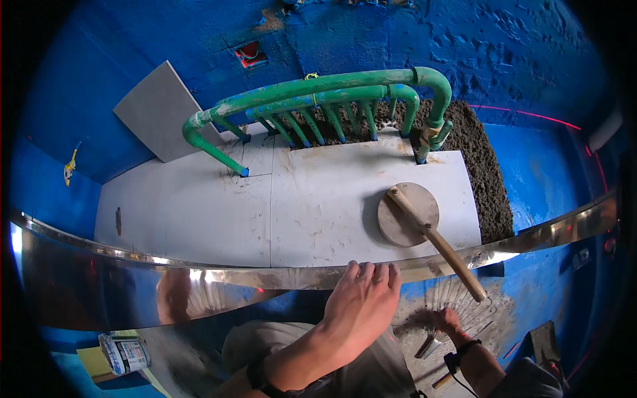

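Spanning the frame from left to right, a shiny metal strip (292,278) passes along the near edge of the white panels (325,212). At lower centre, the left hand (361,300) has its fingers bent over the strip's upper edge; whether they clamp it cannot be told. At lower right, the right hand (449,321) is curled beside a fan of thin metal rods (474,308) on the floor; its grasp cannot be determined. Right of centre, a round-headed mallet (391,215) lies on the panels, its wooden handle crossing above the strip. Green pipes (312,89) occupy upper centre, with dark mortar (491,179) to their right. A grey tile (156,113) leans at upper left.
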A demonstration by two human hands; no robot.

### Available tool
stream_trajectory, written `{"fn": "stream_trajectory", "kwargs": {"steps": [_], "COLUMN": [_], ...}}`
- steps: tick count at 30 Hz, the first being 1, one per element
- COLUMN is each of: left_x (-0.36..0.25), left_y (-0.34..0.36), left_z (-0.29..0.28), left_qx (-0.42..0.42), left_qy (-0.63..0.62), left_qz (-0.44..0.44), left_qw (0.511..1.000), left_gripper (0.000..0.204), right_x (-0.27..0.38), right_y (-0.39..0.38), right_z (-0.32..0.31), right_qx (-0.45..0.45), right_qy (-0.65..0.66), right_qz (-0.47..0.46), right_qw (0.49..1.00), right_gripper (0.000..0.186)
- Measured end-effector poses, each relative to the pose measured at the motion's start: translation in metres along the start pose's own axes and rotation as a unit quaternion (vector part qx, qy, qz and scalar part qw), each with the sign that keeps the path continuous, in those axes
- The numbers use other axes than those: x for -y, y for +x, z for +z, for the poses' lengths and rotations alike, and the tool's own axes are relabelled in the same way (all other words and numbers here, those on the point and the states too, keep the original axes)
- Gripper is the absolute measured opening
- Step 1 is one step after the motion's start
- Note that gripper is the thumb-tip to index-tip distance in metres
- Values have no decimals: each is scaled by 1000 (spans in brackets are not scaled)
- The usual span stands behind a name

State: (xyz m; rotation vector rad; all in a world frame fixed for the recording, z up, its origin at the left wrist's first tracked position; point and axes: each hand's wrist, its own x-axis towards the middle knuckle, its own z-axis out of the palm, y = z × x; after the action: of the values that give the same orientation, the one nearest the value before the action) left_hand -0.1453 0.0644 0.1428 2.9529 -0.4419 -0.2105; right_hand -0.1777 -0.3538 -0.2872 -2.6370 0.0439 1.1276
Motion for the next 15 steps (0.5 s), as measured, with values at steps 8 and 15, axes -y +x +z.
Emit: {"fn": "stream_trajectory", "kwargs": {"steps": [8, 15], "left_x": [-1, 0], "left_y": [2, 3], "left_z": [1, 8], "left_qx": [20, 24], "left_qy": [11, 16], "left_qz": [2, -4], "left_qw": [1000, 1000], "left_gripper": [60, 60], "right_x": [-8, -8], "right_y": [5, 6], "right_z": [7, 6], "right_qx": [-2, -2], "right_qy": [-26, -18], "right_qz": [19, -3], "right_qw": [999, 1000], "right_gripper": [54, 55]}}
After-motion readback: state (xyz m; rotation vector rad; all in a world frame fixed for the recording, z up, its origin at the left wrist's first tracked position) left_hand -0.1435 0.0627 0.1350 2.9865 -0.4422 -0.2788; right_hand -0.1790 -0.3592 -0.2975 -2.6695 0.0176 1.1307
